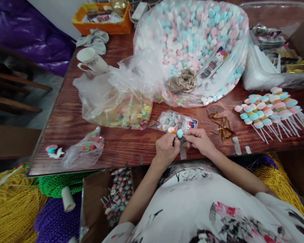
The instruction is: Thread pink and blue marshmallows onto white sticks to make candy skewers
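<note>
My left hand (167, 146) and my right hand (200, 141) meet at the near edge of the wooden table (73, 118). Both have their fingers closed around a candy skewer (177, 132) with a blue and a pink sweet showing at its top. Just beyond the hands lies a stack of small printed clear bags (178, 119). Finished candy skewers (271, 106) lie in a pile at the right. A big clear sack of pastel sweets (192, 37) fills the back of the table.
A bag of mixed colourful sweets (126, 111) and a white mug (91, 60) lie left of centre. Gold twist ties (221, 123) sit right of my hands. A box of wrapped skewers (119, 195) stands below the table edge. An orange tray (103, 17) is at the back.
</note>
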`<state>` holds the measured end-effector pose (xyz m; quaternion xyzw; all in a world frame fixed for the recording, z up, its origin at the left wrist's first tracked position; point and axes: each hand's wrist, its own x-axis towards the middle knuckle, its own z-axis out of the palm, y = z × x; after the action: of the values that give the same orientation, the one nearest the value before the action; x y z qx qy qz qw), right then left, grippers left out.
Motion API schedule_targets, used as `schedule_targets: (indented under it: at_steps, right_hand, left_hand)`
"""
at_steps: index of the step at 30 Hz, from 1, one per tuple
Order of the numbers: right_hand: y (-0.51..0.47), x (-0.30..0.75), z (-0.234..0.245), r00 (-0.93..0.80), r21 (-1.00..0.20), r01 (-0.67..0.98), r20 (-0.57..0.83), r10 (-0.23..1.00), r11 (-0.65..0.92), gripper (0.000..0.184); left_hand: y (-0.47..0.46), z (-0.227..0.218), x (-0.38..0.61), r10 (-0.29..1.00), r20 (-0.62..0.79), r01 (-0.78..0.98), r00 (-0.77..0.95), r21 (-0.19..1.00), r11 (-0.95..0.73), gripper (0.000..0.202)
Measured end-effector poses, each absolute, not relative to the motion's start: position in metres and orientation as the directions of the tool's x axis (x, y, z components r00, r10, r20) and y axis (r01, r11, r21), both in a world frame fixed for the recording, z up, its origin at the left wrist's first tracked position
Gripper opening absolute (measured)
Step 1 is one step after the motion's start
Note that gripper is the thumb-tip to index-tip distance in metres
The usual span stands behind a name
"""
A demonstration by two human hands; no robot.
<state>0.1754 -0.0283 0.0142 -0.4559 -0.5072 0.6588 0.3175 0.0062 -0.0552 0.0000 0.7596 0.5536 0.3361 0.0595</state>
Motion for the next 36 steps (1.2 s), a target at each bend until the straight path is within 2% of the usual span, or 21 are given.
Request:
schedule_targets:
  at_steps: [2,4,6,9,11,13,15,18,22,24,27,33,36]
  right_hand:
    - [-0.027,0.181,0.015,-0.464,-0.893,-0.011,-0.394,0.793,-0.45,0.028]
    - [-0.027,0.187,0.016,-0.515,-0.89,0.023,-0.401,0.757,-0.456,0.03]
    - [-0.029,0.191,0.017,-0.501,-0.941,0.096,-0.327,0.801,-0.324,0.031]
    - [-0.031,0.192,0.019,-0.401,-0.955,0.298,-0.119,0.908,0.007,0.024]
    - [-0.033,0.189,0.02,-0.377,-0.852,0.48,0.012,0.926,0.207,0.019]
    - [-0.034,0.187,0.021,-0.411,-0.677,0.635,0.111,0.905,0.372,0.017]
    - [-0.033,0.185,0.021,-0.477,-0.484,0.719,0.177,0.861,0.498,0.015]
    - [-0.028,0.186,0.021,-0.541,-0.276,0.75,0.268,0.798,0.601,0.015]
    - [-0.02,0.189,0.022,-0.605,-0.131,0.701,0.411,0.682,0.701,0.018]
    - [-0.018,0.189,0.023,-0.62,-0.116,0.675,0.447,0.645,0.729,0.02]
    - [-0.017,0.187,0.023,-0.575,-0.184,0.695,0.438,0.691,0.695,0.02]
    - [-0.015,0.184,0.018,-0.505,-0.401,0.698,0.31,0.805,0.593,0.023]
    - [-0.013,0.178,0.016,-0.517,-0.416,0.716,0.224,0.826,0.561,0.022]
  left_hand:
    - [-0.055,-0.001,0.005,0.889,0.438,0.774,0.133,0.514,-0.369,0.013]
    - [-0.054,0.0,0.005,0.891,0.436,0.762,0.127,0.533,-0.369,0.013]
    - [-0.054,0.001,0.007,0.886,0.443,0.757,0.138,0.529,-0.383,0.012]
    - [-0.053,0.007,0.01,0.87,0.462,0.78,0.172,0.476,-0.407,0.014]
    - [-0.052,0.011,0.01,0.864,0.466,0.805,0.192,0.428,-0.411,0.015]
    - [-0.051,0.014,0.008,0.867,0.46,0.82,0.194,0.409,-0.4,0.016]
    - [-0.05,0.015,0.004,0.874,0.453,0.82,0.175,0.425,-0.384,0.015]
    - [-0.05,0.015,0.001,0.883,0.446,0.813,0.145,0.455,-0.363,0.013]
    - [-0.051,0.011,0.003,0.881,0.45,0.834,0.147,0.423,-0.354,0.015]
    - [-0.05,0.009,0.004,0.878,0.458,0.831,0.137,0.429,-0.353,0.015]
    - [-0.048,0.006,0.001,0.88,0.467,0.793,0.088,0.502,-0.346,0.012]
    - [-0.048,-0.001,-0.003,0.881,0.47,0.757,0.054,0.556,-0.343,0.011]
    - [-0.049,-0.003,-0.002,0.88,0.469,0.771,0.071,0.534,-0.347,0.012]
